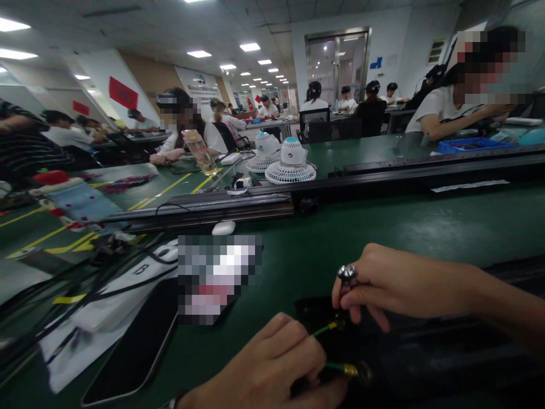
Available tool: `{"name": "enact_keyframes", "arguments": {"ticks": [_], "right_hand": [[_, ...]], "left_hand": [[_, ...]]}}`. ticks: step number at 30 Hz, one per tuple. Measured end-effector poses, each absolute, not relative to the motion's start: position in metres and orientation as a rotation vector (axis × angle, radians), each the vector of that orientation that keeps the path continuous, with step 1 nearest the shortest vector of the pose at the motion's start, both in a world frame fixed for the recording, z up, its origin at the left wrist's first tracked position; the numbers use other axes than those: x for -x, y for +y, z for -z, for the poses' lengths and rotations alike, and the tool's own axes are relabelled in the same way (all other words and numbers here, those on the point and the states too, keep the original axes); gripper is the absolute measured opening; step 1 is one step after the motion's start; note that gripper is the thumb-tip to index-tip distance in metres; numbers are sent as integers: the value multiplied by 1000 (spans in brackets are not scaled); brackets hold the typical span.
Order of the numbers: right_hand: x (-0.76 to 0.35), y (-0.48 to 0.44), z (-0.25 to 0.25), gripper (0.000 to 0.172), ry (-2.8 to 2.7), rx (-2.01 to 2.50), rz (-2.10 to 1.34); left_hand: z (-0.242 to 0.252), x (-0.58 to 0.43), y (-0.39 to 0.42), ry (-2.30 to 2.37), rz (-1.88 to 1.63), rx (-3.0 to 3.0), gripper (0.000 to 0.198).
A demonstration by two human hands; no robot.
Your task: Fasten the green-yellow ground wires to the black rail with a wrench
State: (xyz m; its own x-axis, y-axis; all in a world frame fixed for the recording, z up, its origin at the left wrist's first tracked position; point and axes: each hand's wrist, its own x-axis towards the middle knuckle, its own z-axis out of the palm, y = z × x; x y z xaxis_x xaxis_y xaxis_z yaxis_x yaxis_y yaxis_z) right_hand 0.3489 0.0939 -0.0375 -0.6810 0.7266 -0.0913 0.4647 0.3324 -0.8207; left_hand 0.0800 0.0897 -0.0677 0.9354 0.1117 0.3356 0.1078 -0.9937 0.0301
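My left hand (272,363) is closed around a green wire (324,330), low in the middle of the head view. Out of its grip come two yellow-sleeved ends: one ring terminal (339,322) points up and right, another ring terminal (363,372) lies lower right. My right hand (374,284) is bent downward with thumb and index finger pinched together, directly above the upper terminal. Whatever sits between those fingertips is too small to make out. A shiny silver ring-like piece (347,274) shows on the index finger. Beneath both hands is a dark black surface (417,358).
To the left lie a black phone (134,346), a white power strip (123,289) and cables. A white case (223,228) rests behind them. Long dark rails (221,211) cross the green table (272,250). Beyond stand white fans (290,163), a blue tray (472,146) and seated people.
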Motion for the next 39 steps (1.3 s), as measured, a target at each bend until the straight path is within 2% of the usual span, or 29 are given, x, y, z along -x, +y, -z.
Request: {"name": "enact_keyframes", "arguments": {"ticks": [5, 12, 19, 32, 39], "right_hand": [[-346, 90, 33, 27, -2346, 1109, -1234], [-348, 88, 31, 28, -2434, 1124, -1118], [-346, 88, 27, 26, -2496, 1122, -1072], [-346, 86, 26, 26, -2550, 1164, -950], [-345, 86, 28, 27, -2542, 1160, -981]], "left_hand": [[69, -80, 94, 201, -587, -3018, 13], [71, -86, 92, 176, -480, -3170, 45], [73, -95, 97, -10, -350, -3277, 30], [75, -92, 98, -82, -443, -3284, 27], [76, -95, 98, -72, -328, -3262, 37]]}}
